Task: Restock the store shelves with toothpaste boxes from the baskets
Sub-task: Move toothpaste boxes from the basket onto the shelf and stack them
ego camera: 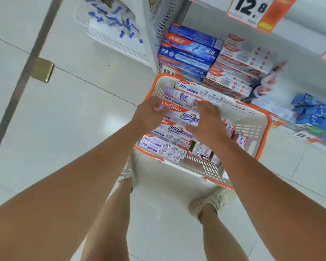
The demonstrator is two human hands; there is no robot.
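Orange-rimmed basket (265, 136), both hands over the toothpaste boxes (177, 117).
Left hand (149, 112) and right hand (207, 119) spread loosely, seemingly to gather several; grip unclear.

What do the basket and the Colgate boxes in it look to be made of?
Basket: moulded plastic, matt beige with an orange rim; the slotted walls suggest it. Colgate boxes: probably printed glossy cardboard, judging by flat faces, sharp edges and slight sheen; blur leaves the finish uncertain.

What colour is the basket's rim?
Orange, on a beige basket; head view.
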